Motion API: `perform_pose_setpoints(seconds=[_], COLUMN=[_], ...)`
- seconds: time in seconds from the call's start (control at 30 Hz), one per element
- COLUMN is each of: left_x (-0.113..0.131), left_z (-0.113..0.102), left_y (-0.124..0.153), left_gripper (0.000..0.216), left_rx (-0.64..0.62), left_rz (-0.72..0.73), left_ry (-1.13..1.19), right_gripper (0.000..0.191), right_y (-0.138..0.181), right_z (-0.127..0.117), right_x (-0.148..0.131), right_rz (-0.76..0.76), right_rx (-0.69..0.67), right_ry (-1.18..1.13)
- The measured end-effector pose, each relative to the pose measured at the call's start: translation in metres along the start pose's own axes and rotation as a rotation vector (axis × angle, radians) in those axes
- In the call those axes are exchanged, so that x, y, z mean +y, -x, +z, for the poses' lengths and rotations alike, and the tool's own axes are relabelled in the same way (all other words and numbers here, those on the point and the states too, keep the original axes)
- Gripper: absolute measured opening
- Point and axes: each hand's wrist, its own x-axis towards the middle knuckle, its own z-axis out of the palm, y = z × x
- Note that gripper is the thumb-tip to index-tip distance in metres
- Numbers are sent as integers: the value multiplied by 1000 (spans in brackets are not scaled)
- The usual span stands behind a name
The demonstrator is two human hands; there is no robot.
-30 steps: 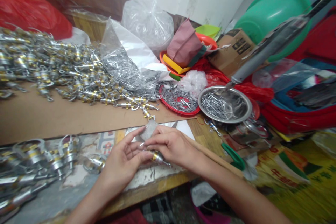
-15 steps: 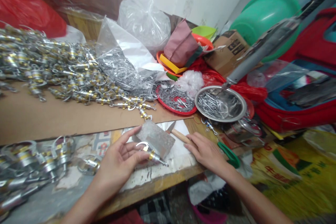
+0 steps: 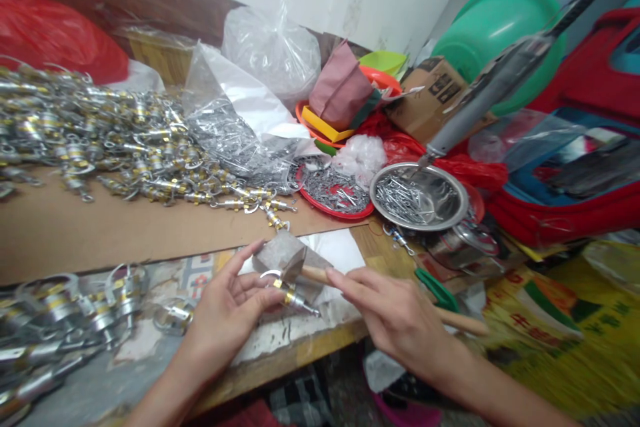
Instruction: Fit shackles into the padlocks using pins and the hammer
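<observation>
The left hand (image 3: 225,313) has its thumb and nearer fingers closed in a pinch on a slim silver-and-gold metal fitting with a curved silver loop (image 3: 294,296), whose loop rises just above the thumb tip and whose thin end points away to the right. The index finger stands well spread from the thumb, reaching up beside a grey rectangular metal block (image 3: 275,248), which lies just beyond the pinched fitting. This hand is turned palm inward, its forearm coming up from the lower left.

The right hand (image 3: 400,317) has its fingers wrapped around the pale wooden handle of a hammer with a dark grey metal head (image 3: 294,265); the thumb side is uppermost, the index finger lies along the handle, and the forearm slants in from the lower right. The head is over the block, right beside the left fingers and the loop; whether it touches either cannot be told.

Under both hands is a wooden bench (image 3: 373,247). Beyond the left fingers, a heap of similar silver-and-gold fittings (image 3: 130,140) spreads leftward over a brown cardboard sheet (image 3: 125,227). Beyond the right fingers sits a round stainless-steel bowl (image 3: 449,203) of metal pins, with green plastic handles (image 3: 437,290) nearer, just beside that hand
</observation>
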Motion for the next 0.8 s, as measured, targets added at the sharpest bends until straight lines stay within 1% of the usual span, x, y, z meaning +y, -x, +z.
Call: perform_pose_setpoints(seconds=[0.07,0.1,0.13,0.2,0.23,0.33,0.37,0.4,0.43,0.5,0.53,0.6,0.7,0.73,0.8], left_x=[0,0,0,0,1,2,2,3,3,4,4,4,2,1,-1], left_z=[0,0,0,0,1,1,1,0,0,-1,-2,-3,-5,-5,-5], left_y=[0,0,-1,-1,-1,-1,0,0,1,2,2,3,2,2,0], left_gripper=[83,84,84,85,85,77,72,65,56,37,28,16,10,9,9], left_rx=[4,3,3,7,13,26,26,24,19,16,18,53,127,141,146], left_rz=[-1,-3,-4,-8,-10,-10,-6,1,9,36,54,106,241,294,397], left_ry=[-2,-8,-13,-22,-26,-65,-82,-102,-126,-205,-266,-415,-557,-574,-590], right_gripper=[54,54,54,51,49,39,38,37,37,33,30,25,25,24,19], right_y=[3,5,6,8,9,12,12,12,12,7,2,-15,-54,-67,-92], right_z=[2,3,4,8,11,19,21,23,24,24,24,22,22,23,27], right_x=[-3,-4,-5,-4,0,20,29,38,46,60,66,76,96,103,117], right_rz=[13,13,17,44,75,244,313,373,417,436,419,390,424,449,487], right_rx=[84,103,101,49,40,159,175,159,114,-7,-38,-9,114,123,95], right_ry=[-3,-10,-21,-54,-80,-165,-184,-199,-209,-200,-162,-29,148,173,199])
